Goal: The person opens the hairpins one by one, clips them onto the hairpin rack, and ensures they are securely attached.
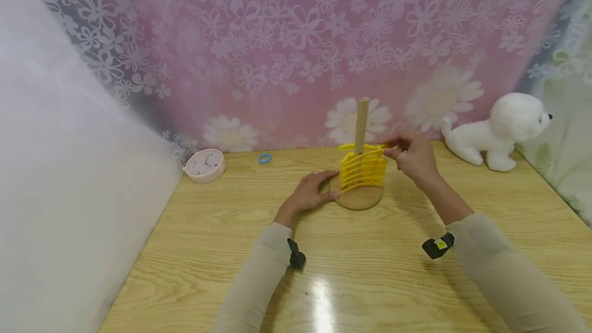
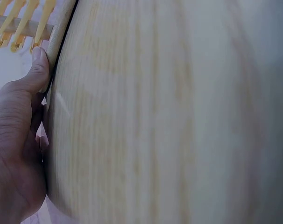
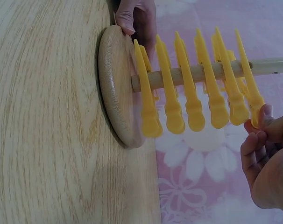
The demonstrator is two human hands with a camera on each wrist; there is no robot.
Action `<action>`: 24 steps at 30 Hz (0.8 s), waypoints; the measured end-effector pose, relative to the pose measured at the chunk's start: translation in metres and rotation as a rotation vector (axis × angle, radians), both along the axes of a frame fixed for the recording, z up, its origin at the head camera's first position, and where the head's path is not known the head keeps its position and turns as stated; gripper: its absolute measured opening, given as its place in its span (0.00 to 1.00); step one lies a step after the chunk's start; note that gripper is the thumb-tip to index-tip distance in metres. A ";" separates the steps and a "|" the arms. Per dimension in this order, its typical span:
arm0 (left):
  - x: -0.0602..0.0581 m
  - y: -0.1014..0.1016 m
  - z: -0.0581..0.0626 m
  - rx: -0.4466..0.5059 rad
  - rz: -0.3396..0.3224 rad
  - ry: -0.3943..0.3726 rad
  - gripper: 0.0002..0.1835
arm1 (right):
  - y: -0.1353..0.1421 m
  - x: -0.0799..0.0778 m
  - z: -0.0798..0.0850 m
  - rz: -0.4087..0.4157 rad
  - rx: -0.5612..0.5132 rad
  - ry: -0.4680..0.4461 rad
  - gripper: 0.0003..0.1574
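A wooden stand with a round base [image 1: 361, 200] and an upright post [image 1: 363, 122] stands on the table. Several yellow plastic pieces [image 3: 196, 112], each slim with one rounded end and one pointed end, sit one above another along the post. My left hand [image 1: 309, 192] holds the left edge of the base, its thumb [image 2: 37, 65] at the rim. Beside the top of the stack, my right hand [image 1: 414, 158] pinches the rounded end of the uppermost yellow piece [image 3: 246, 70] between thumb and fingers. Bare post extends above that piece.
A pink round clock [image 1: 205, 166] and a small blue ring [image 1: 265, 158] lie at the back left of the wood-grain table [image 1: 222, 251]. A white plush dog [image 1: 497, 130] stands at the back right. Behind the table hangs a pink flowered cloth [image 1: 277, 55].
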State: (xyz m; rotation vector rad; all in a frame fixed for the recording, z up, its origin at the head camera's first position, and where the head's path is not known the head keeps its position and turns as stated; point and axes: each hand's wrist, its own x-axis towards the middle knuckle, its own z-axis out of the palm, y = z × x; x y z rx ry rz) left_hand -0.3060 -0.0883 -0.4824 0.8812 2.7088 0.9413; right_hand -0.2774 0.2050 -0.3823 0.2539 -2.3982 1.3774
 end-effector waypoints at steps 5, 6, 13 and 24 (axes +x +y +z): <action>-0.001 0.000 -0.001 -0.004 0.003 0.005 0.37 | -0.001 0.000 0.000 -0.002 -0.004 -0.022 0.07; -0.001 0.000 -0.001 -0.004 0.003 0.006 0.37 | -0.002 0.000 0.001 -0.001 -0.003 -0.024 0.07; 0.001 0.001 -0.001 -0.005 0.003 -0.002 0.37 | -0.002 0.001 0.000 0.015 0.020 -0.022 0.07; 0.000 0.001 -0.001 -0.007 -0.007 0.010 0.37 | 0.002 0.005 0.003 0.053 0.056 -0.034 0.10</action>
